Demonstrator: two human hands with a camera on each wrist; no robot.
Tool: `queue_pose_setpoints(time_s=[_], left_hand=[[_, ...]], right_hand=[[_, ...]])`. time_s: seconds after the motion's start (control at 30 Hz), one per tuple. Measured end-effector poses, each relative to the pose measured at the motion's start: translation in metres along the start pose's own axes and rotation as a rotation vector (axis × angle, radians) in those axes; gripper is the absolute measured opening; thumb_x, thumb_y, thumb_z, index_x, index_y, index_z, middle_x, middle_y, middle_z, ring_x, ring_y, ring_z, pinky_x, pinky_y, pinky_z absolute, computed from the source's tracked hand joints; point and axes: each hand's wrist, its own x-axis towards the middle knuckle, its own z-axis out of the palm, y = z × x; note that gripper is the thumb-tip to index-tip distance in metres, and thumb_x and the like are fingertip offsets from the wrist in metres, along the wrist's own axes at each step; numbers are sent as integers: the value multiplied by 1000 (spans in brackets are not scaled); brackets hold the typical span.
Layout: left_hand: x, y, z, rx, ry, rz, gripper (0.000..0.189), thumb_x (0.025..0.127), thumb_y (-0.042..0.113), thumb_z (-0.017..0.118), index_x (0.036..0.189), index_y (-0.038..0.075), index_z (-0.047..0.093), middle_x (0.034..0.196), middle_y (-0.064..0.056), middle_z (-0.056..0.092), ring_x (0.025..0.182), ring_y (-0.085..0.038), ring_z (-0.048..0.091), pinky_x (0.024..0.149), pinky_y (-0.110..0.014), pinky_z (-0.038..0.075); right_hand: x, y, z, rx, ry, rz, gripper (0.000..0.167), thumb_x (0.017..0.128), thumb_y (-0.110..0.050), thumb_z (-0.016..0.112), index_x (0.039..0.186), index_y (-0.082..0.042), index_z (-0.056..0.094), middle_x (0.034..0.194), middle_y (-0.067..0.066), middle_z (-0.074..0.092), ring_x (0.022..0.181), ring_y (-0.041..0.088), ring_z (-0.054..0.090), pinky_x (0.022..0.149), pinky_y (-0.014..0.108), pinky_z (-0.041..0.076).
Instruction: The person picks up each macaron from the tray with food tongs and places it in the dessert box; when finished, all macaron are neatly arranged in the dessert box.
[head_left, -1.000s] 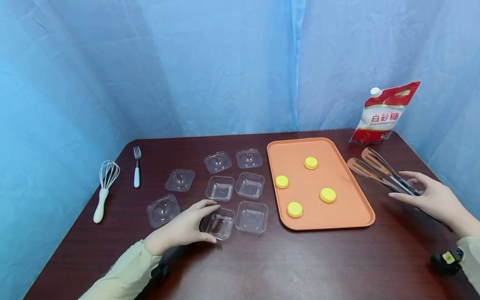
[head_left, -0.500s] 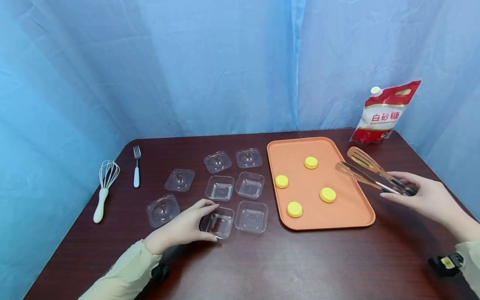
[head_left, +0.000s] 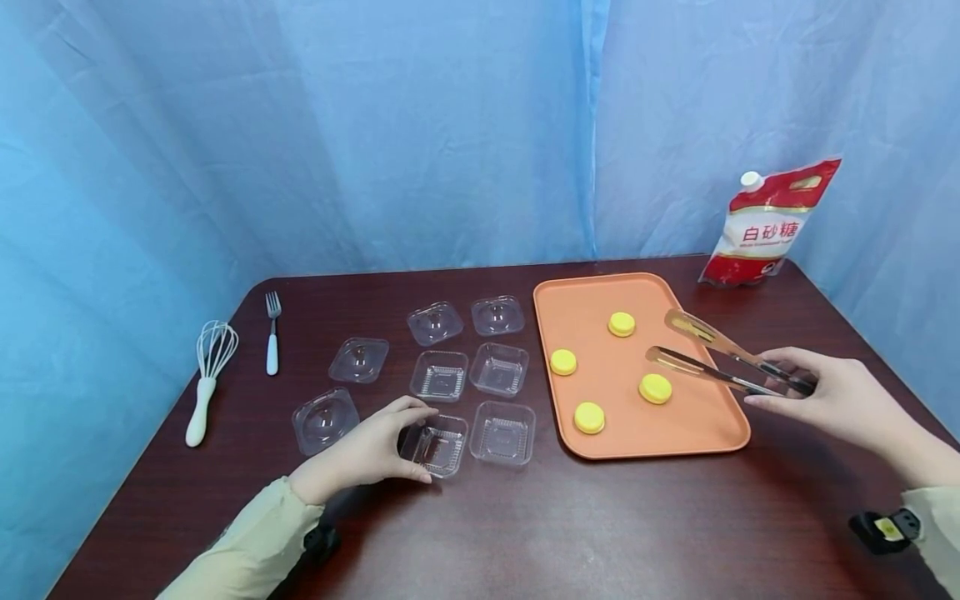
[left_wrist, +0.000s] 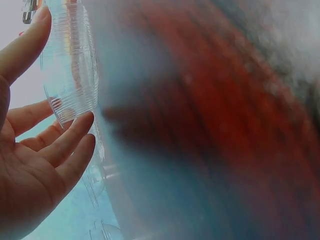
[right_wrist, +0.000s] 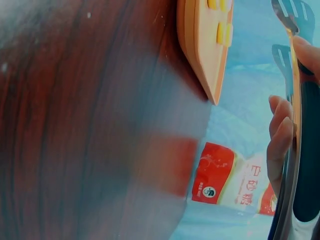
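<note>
My left hand point(head_left: 375, 450) spans a clear plastic box point(head_left: 441, 447) at the front of the group, thumb on its near side and fingers at its far side. In the left wrist view the thumb and fingertips touch the ribbed wall of that box point(left_wrist: 75, 65). My right hand point(head_left: 832, 400) grips a pair of tongs point(head_left: 742, 354) by the handles. The slotted heads of the tongs stand apart over the orange tray point(head_left: 712, 433), above and right of the yellow macarons point(head_left: 656, 389). Dark handle grips of the tongs point(right_wrist: 307, 150) show in the right wrist view.
Three more clear boxes point(head_left: 503, 433) stand beside the held one. Several domed clear lids point(head_left: 326, 421) lie behind and to the left. A fork point(head_left: 273, 333) and a whisk point(head_left: 206, 383) lie at far left. A sugar bag point(head_left: 765, 225) stands at the back right corner.
My right hand has carried the tongs leftward, from beside the tray's right edge to over the tray. My left hand has stayed at the box.
</note>
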Motion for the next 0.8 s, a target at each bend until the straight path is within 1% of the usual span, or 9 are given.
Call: queue_pose_setpoints(time_s=[0.17, 0.33, 0.6, 0.8], left_hand=[[0, 0, 0, -6, 0, 6, 78, 63, 32, 87, 126, -2, 56, 119, -7, 55, 109, -18, 55, 96, -37, 46], [1, 0, 0, -10, 0, 7, 78, 63, 32, 88, 126, -2, 57, 118, -6, 55, 108, -18, 55, 95, -37, 46], [1, -2, 0, -6, 10, 28, 78, 62, 31, 88, 125, -2, 57, 116, -7, 56, 106, -18, 55, 94, -35, 46], [1, -2, 0, -13, 10, 33, 77, 62, 31, 88, 124, -2, 57, 115, -7, 56, 104, -18, 55, 93, -35, 46]], right_hand=[[-1, -1, 3, -7, -30, -62, 47, 68, -28, 86, 102, -7, 63, 72, -1, 63, 58, 0, 48, 49, 21, 43], [-2, -1, 6, -25, -30, -131, 42, 66, -23, 87, 99, -8, 64, 69, -6, 60, 57, -2, 46, 48, 20, 42], [-4, -1, 7, -44, -59, -195, 42, 67, -25, 86, 100, -11, 65, 66, -12, 54, 57, -3, 43, 49, 20, 37], [-5, 0, 11, -72, -84, -233, 40, 67, -23, 85, 100, -12, 66, 64, -14, 49, 56, -4, 39, 48, 19, 33]])
